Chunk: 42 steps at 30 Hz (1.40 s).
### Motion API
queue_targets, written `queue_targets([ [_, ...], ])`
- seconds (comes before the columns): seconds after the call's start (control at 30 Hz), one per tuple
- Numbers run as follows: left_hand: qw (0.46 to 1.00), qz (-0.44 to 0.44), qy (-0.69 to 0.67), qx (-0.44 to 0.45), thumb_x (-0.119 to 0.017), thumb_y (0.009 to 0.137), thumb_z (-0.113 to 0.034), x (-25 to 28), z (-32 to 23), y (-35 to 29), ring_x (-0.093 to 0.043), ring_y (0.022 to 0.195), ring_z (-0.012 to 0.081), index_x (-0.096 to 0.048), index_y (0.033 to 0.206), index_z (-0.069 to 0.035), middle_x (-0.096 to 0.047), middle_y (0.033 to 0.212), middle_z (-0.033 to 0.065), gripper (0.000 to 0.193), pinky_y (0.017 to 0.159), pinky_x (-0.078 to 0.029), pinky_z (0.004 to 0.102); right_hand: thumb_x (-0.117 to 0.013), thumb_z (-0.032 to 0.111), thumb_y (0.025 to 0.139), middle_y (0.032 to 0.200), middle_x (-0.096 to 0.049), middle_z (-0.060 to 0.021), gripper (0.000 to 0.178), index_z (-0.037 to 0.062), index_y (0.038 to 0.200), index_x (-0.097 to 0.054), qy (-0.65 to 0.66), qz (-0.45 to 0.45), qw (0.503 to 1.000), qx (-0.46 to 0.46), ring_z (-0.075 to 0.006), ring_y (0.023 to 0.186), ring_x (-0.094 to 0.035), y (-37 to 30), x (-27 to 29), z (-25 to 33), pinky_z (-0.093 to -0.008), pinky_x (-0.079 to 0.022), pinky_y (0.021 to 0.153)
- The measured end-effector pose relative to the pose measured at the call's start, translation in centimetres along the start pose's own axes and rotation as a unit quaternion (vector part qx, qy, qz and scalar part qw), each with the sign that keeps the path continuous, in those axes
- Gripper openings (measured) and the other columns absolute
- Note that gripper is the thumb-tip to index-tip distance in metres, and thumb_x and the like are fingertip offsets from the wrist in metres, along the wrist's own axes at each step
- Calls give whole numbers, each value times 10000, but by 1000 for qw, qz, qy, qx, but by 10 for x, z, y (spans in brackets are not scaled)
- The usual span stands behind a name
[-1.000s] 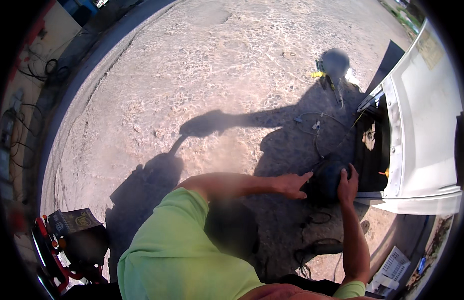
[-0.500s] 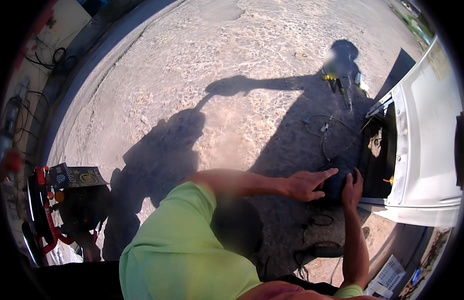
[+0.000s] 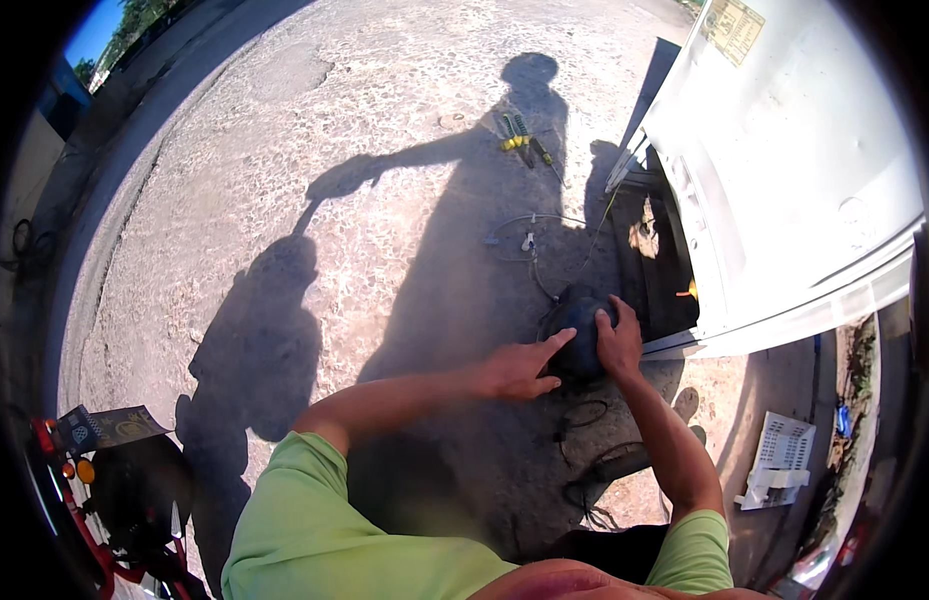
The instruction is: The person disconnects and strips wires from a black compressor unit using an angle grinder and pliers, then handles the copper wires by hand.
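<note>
compressor [image 3: 584,355] sat outside the white cabinet [image 3: 784,150] — its bay [image 3: 666,305] stood open
left hand [image 3: 519,370], fingers apart, pointed at the compressor — right hand [image 3: 619,342] cupped one side, grip unclear

The rounded unit [image 3: 584,354] is black, the cabinet [image 3: 784,150] white, the shirt [image 3: 374,562] lime-green.

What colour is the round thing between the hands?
The round thing is black, best in head view.
</note>
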<state>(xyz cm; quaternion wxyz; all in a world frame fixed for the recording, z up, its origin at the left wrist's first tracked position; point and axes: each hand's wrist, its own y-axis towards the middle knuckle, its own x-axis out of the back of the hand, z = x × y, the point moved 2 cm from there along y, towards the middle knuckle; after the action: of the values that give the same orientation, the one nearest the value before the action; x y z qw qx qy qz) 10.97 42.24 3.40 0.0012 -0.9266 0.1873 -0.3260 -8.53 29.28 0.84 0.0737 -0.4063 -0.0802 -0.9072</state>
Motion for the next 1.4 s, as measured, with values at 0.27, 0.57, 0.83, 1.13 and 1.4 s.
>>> queue_targets([
  [0.27, 1000, -3, 12, 0, -649, 947, -287, -12, 10, -6, -625, 1159, 423, -147, 1650, -152, -612, 1359, 204, 874, 943, -495, 518, -627, 322, 952, 1384, -611, -185, 505, 40, 1369, -600, -3, -6, 1000, 12, -370, 1298, -561, -6, -3, 8, -443, -428, 1097],
  [0.57, 998, -44, -26, -25, -668, 943, -283, -6, -2, -4, -669, 1035, 420, -172, 1640, -140, -680, 1145, 223, 868, 894, -513, 498, -611, 327, 962, 1382, -613, -170, 491, 50, 1368, -602, -5, -2, 1000, 11, -362, 1286, -567, -2, -6, 2, -441, -427, 1097],
  [0.83, 1000, -25, -14, 0, -678, 928, -281, -16, 3, -1, -673, 1061, 414, -196, 1629, -135, -676, 1211, 226, 863, 930, -529, 490, -595, 331, 967, 1400, -598, -176, 504, 54, 1388, -586, -7, 3, 1000, 18, -359, 1313, -548, -1, -4, -1, -434, -415, 1107],
  [1.13, 999, -42, -34, 6, -694, 909, -271, -18, 4, -4, -686, 996, 400, -191, 1636, -182, -707, 1052, 190, 888, 879, -534, 489, -592, 377, 962, 1426, -579, -185, 559, 35, 1403, -572, -4, 25, 1000, 2, -366, 1337, -526, -1, -4, 3, -451, -393, 1124],
  [1.4, 998, 21, -45, 38, -691, 916, -260, -15, 1, -4, -695, 974, 422, -209, 1633, -196, -714, 1046, 216, 866, 862, -543, 500, -605, 369, 961, 1420, -584, -188, 543, 40, 1393, -588, -6, 10, 1000, 13, -368, 1328, -535, -2, -4, -5, -445, -400, 1120],
])
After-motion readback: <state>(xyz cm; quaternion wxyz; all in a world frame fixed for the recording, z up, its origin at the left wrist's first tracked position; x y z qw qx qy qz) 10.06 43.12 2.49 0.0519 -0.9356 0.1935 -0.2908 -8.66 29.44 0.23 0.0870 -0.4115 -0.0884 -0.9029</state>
